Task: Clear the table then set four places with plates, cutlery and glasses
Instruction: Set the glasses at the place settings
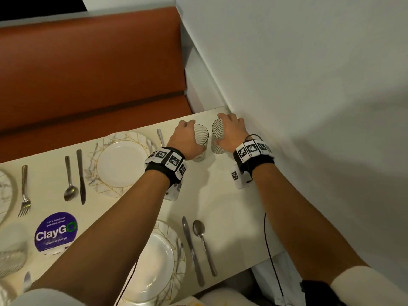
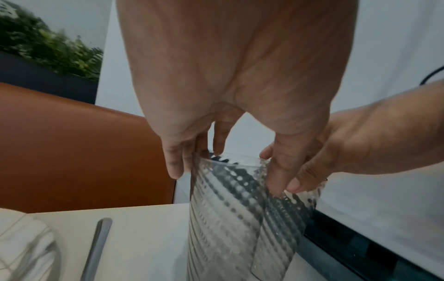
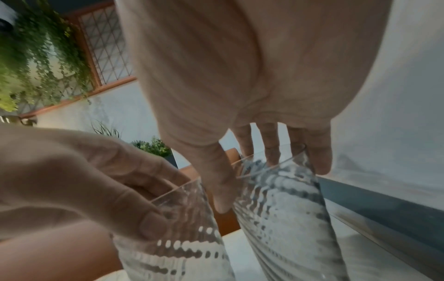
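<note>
Clear glasses ringed with fine ribbed lines, one gripped by the left hand and one by the right hand, were seen beside white plates on gold-veined marble chargers, silver cutlery, a purple sticker, and an orange-brown bench.

We see the left hand gripping a ribbed glass from above, fingers down its side. Right hand pinches a second glass, touching the first. Both stand on the table, a utensil handle beside.
</note>
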Available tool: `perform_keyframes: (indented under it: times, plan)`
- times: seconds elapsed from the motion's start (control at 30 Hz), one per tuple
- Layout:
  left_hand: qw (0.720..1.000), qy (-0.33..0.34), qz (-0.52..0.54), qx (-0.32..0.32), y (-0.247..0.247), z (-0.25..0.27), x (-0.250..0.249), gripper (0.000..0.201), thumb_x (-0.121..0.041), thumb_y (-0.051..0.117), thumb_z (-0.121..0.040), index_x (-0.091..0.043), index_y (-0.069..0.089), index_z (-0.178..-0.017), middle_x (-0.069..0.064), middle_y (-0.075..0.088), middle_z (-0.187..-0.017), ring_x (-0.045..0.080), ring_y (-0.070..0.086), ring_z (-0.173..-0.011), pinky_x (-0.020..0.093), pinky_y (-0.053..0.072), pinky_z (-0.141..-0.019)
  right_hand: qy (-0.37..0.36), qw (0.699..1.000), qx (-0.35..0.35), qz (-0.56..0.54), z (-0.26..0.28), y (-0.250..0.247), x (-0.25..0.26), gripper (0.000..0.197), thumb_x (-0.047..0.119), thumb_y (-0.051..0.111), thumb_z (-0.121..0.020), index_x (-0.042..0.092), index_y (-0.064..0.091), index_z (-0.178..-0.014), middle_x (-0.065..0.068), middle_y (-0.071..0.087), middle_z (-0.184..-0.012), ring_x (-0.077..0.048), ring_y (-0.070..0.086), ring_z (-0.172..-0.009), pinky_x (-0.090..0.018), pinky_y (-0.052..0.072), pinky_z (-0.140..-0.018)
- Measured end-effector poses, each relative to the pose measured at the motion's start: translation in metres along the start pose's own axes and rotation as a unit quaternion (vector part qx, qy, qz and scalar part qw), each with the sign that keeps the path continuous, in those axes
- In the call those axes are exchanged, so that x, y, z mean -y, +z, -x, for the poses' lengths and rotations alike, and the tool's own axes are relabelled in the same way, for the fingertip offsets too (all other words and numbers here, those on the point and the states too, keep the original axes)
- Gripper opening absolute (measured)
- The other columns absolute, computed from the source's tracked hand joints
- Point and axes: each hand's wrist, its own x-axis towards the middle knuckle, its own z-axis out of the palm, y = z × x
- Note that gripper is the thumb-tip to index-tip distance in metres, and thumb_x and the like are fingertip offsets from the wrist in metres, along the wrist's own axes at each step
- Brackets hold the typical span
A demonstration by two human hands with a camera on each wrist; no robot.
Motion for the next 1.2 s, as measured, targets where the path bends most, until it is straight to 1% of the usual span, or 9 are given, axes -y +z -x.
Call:
perform_keyframes:
  times: [0.1, 0.17, 0.27, 0.43, 0.7, 0.83, 0.9, 1.03, 1.2]
  plan:
    - [0.999, -0.020, 0.042, -0.021, -0.011, 0.018, 0.015, 0.096, -0.038, 0.085, -0.079, -0.016, 0.032, -0.156, 0.009, 0.034, -0.153, 0.033, 0.043, -0.139, 0.046, 0.044, -0.112, 0.000, 1.000, -0.010, -0.016, 0.011, 0.001, 0.014, 0.086, 0.033, 0.075, -0.080, 0.019, 0.030, -0.152, -0.014, 0.036, -0.150, -0.040, 0.033, -0.134, -0.050, 0.036, -0.110]
    - [0.996, -0.028, 0.071, -0.041, -0.022, 0.034, 0.029, 0.095, -0.040, 0.086, -0.076, -0.018, 0.035, -0.153, 0.008, 0.034, -0.149, 0.032, 0.045, -0.136, 0.047, 0.046, -0.110, -0.008, 0.999, -0.018, -0.027, 0.022, 0.002, 0.029, 0.086, 0.036, 0.077, -0.080, 0.020, 0.032, -0.151, -0.014, 0.038, -0.148, -0.039, 0.033, -0.134, -0.047, 0.036, -0.110]
    - [0.992, -0.035, 0.106, -0.062, -0.038, 0.062, 0.058, 0.093, -0.038, 0.089, -0.075, -0.019, 0.037, -0.150, 0.006, 0.034, -0.147, 0.029, 0.051, -0.130, 0.041, 0.050, -0.106, -0.020, 0.998, -0.023, -0.047, 0.042, 0.011, 0.058, 0.085, 0.037, 0.078, -0.079, 0.021, 0.035, -0.150, -0.014, 0.040, -0.144, -0.037, 0.034, -0.133, -0.046, 0.040, -0.105]
    - [0.983, -0.062, 0.139, -0.100, -0.059, 0.117, 0.120, 0.093, -0.039, 0.090, -0.072, -0.020, 0.039, -0.148, 0.006, 0.035, -0.145, 0.029, 0.053, -0.128, 0.048, 0.051, -0.107, -0.044, 0.998, 0.016, -0.052, 0.075, 0.044, 0.114, 0.087, 0.040, 0.079, -0.078, 0.023, 0.033, -0.149, -0.013, 0.039, -0.144, -0.036, 0.035, -0.133, -0.048, 0.042, -0.103]
    - [0.973, -0.123, 0.151, -0.120, -0.066, 0.192, 0.208, 0.095, -0.034, 0.089, -0.073, -0.020, 0.037, -0.151, 0.007, 0.033, -0.149, 0.029, 0.051, -0.131, 0.046, 0.047, -0.109, -0.079, 0.995, 0.055, -0.012, 0.125, 0.099, 0.179, 0.084, 0.040, 0.079, -0.078, 0.024, 0.035, -0.148, -0.014, 0.041, -0.138, -0.035, 0.039, -0.127, -0.044, 0.042, -0.099]
    - [0.974, -0.130, 0.142, -0.123, -0.059, 0.214, 0.237, 0.096, -0.037, 0.090, -0.069, -0.020, 0.038, -0.148, 0.007, 0.033, -0.145, 0.032, 0.049, -0.132, 0.050, 0.047, -0.111, -0.061, 0.997, 0.045, 0.017, 0.142, 0.114, 0.194, 0.081, 0.033, 0.081, -0.077, 0.024, 0.038, -0.145, -0.013, 0.043, -0.138, -0.035, 0.039, -0.127, -0.043, 0.045, -0.098]
    - [0.976, -0.134, 0.120, -0.125, -0.054, 0.222, 0.246, 0.095, -0.038, 0.089, -0.069, -0.020, 0.038, -0.147, 0.006, 0.034, -0.143, 0.032, 0.048, -0.132, 0.051, 0.049, -0.108, -0.053, 0.997, 0.047, 0.027, 0.148, 0.118, 0.197, 0.081, 0.030, 0.082, -0.076, 0.024, 0.039, -0.144, -0.013, 0.043, -0.137, -0.034, 0.039, -0.128, -0.043, 0.045, -0.097]
    - [0.978, -0.140, 0.099, -0.119, -0.046, 0.230, 0.256, 0.093, -0.033, 0.090, -0.070, -0.020, 0.037, -0.146, 0.007, 0.033, -0.144, 0.035, 0.045, -0.133, 0.050, 0.053, -0.102, -0.037, 0.997, 0.058, 0.040, 0.156, 0.122, 0.193, 0.084, 0.027, 0.086, -0.072, 0.022, 0.040, -0.142, -0.014, 0.042, -0.139, -0.035, 0.038, -0.129, -0.043, 0.044, -0.097]
    - [0.976, -0.136, 0.112, -0.129, -0.041, 0.232, 0.264, 0.093, -0.031, 0.091, -0.073, -0.017, 0.036, -0.148, 0.009, 0.035, -0.145, 0.032, 0.042, -0.137, 0.049, 0.050, -0.107, -0.025, 0.997, 0.059, 0.053, 0.160, 0.123, 0.183, 0.082, 0.026, 0.087, -0.071, 0.023, 0.041, -0.139, -0.013, 0.043, -0.136, -0.035, 0.040, -0.125, -0.041, 0.043, -0.094]
